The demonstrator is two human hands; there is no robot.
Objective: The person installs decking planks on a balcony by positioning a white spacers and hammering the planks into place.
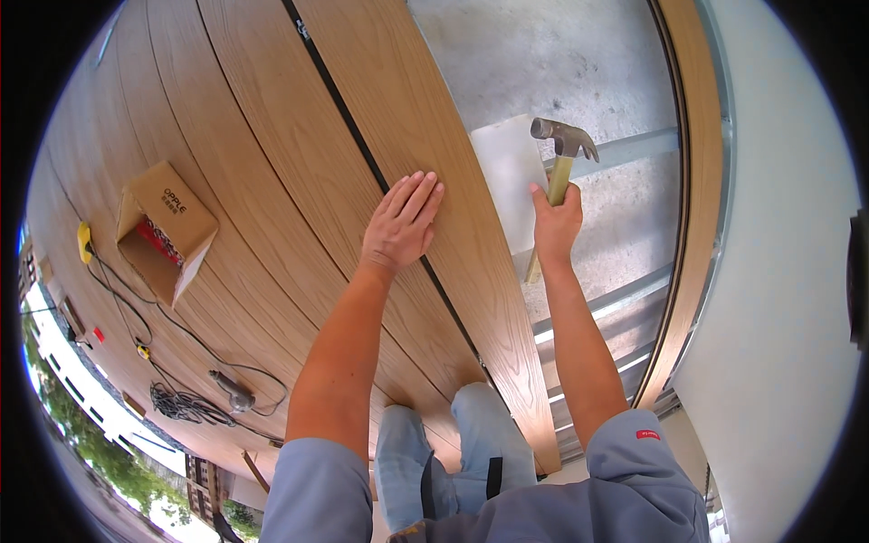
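My left hand [401, 221] lies flat on the wood-grain decking, fingers stretched out, spanning the dark gap beside a loose-edged plank [425, 118]. In my right hand [558, 224] is a claw hammer [563, 163] with a yellowish handle, gripped partway along. Its steel head points away from me, above the uncovered strip to the right of the plank. Under the hammer, a pale flat sheet [504, 172] rests on the grey floor, partly hidden by my right hand and the handle.
Metal joists [625, 149] cross the uncovered strip, bordered by a wooden edge board [701, 181] along the white wall [778, 271]. To the left stand an open cardboard box [186, 213], a corded power tool [233, 391], coiled black cable [186, 404] and a yellow tool [85, 242].
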